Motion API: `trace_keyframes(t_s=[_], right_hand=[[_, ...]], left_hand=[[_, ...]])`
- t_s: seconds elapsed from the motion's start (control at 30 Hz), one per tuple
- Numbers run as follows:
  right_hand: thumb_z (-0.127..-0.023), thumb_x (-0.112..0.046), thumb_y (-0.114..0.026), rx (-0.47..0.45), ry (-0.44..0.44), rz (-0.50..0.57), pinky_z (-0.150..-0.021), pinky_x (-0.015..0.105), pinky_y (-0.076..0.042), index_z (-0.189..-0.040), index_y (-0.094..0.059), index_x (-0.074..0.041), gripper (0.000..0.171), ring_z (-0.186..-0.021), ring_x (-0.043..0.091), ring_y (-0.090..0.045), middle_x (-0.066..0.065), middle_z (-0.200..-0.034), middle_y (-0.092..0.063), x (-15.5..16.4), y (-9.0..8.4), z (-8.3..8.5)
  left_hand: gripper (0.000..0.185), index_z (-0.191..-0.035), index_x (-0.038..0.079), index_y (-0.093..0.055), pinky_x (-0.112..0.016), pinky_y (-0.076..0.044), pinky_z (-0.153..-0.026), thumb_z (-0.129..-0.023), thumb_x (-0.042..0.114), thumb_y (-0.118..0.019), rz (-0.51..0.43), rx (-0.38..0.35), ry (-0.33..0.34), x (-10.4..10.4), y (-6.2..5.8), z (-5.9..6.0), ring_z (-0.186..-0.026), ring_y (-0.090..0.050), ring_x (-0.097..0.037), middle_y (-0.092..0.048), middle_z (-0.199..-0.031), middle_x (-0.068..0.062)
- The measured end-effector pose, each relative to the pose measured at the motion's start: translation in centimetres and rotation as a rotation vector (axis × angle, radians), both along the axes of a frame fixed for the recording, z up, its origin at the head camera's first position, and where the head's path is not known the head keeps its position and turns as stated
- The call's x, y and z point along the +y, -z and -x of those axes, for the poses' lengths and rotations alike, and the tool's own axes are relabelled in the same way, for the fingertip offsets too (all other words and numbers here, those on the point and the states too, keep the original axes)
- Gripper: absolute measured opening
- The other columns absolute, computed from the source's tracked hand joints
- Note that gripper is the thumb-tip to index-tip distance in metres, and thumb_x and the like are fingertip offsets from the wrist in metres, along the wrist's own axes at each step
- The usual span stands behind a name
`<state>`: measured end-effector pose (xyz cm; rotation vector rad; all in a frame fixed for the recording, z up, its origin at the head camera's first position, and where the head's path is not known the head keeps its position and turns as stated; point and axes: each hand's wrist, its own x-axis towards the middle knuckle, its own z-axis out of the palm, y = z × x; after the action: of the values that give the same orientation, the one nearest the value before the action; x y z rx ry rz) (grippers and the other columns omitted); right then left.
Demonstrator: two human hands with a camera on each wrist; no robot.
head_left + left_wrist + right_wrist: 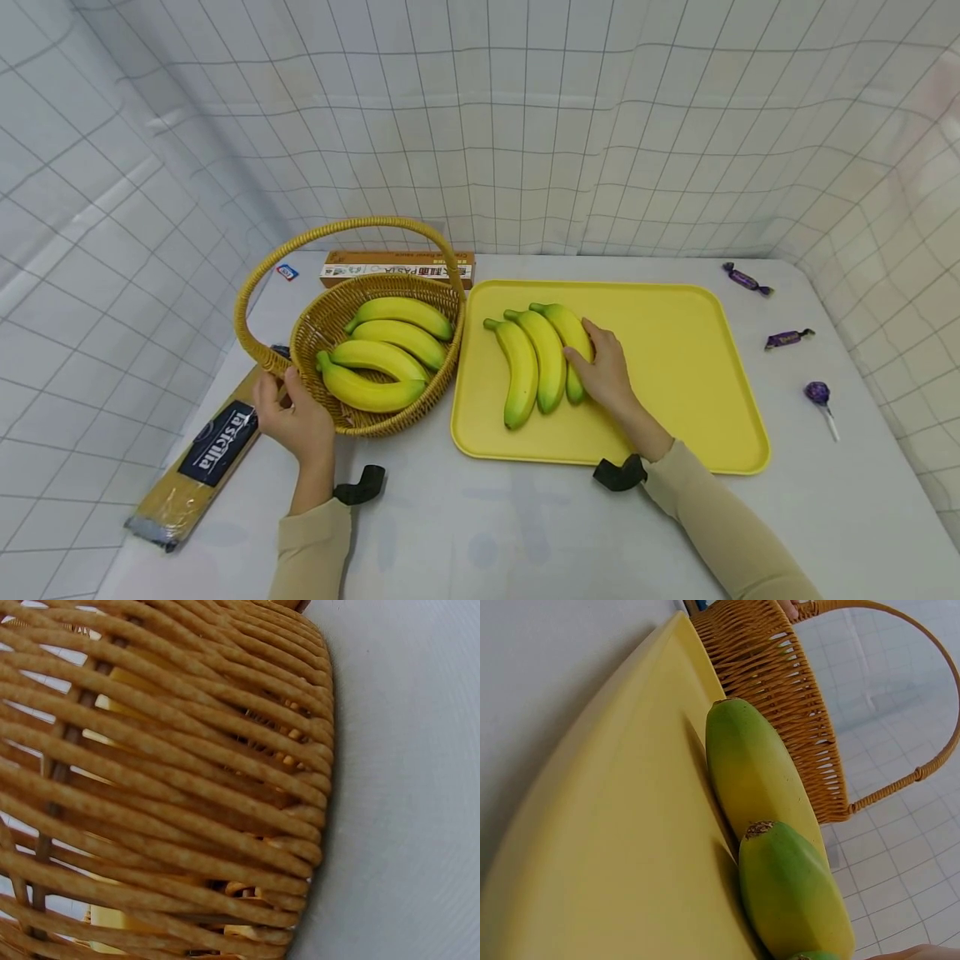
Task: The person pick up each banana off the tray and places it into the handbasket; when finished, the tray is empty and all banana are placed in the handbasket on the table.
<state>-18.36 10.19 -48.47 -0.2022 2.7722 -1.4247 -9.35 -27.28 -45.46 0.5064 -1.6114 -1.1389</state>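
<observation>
A wicker basket (pixel 330 317) with a tall handle (pixel 352 225) holds several yellow-green bananas (pixel 390 342). My left hand (pixel 288 412) grips its near-left rim. The left wrist view is filled by the basket's woven wall (pixel 165 787). To the right lies a yellow tray (pixel 675 350) with three bananas (pixel 532 358) side by side. My right hand (pixel 603 367) grips the rightmost banana (pixel 567 327), thumb and fingers curled on it. The right wrist view shows two banana tips (pixel 757 772) on the tray (pixel 615 840), with the basket (pixel 780 682) beyond.
A pasta box (pixel 397 268) lies behind the basket and a long spaghetti packet (pixel 202 454) at its near left. Two purple candies (pixel 746 279) (pixel 787 337) and a lollipop (pixel 819 396) sit right of the tray. Tiled walls enclose the white table (pixel 487 525).
</observation>
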Motion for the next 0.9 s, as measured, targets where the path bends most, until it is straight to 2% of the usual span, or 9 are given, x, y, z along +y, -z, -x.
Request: trace_keyframes(t_s=[0.37, 0.67, 0.9], right_hand=[[-0.095, -0.020, -0.059, 0.034, 0.048, -0.050, -0.100, 0.053, -0.041, -0.147, -0.037, 0.005, 0.061, -0.121, 0.044, -0.048, 0.030, -0.134, -0.049, 0.03, -0.20, 0.02], [-0.094, -0.016, -0.061, 0.054, 0.069, -0.016, -0.098, 0.051, -0.042, -0.145, -0.039, 0.007, 0.060, -0.118, 0.043, -0.050, 0.031, -0.130, -0.051, 0.07, -0.16, 0.11], [-0.094, -0.015, -0.059, 0.045, 0.095, 0.015, -0.093, 0.050, -0.043, -0.146, -0.037, 0.006, 0.060, -0.114, 0.042, -0.050, 0.030, -0.129, -0.051, 0.17, -0.24, 0.00]], left_hand=[[0.022, -0.103, -0.010, -0.066, -0.018, -0.041, -0.074, -0.097, 0.008, -0.056, 0.010, 0.026, -0.007, -0.26, 0.34, 0.19, -0.087, -0.049, 0.000, -0.051, -0.092, 0.019], [0.027, -0.102, -0.013, -0.064, -0.019, -0.041, -0.073, -0.098, 0.012, -0.056, 0.016, 0.026, 0.006, -0.11, 0.01, 0.08, -0.084, -0.047, -0.001, -0.051, -0.091, 0.020], [0.023, -0.103, -0.013, -0.065, -0.017, -0.040, -0.073, -0.097, 0.007, -0.055, 0.012, 0.023, -0.006, 0.37, -0.46, 0.00, -0.085, -0.046, 0.002, -0.050, -0.092, 0.020]])
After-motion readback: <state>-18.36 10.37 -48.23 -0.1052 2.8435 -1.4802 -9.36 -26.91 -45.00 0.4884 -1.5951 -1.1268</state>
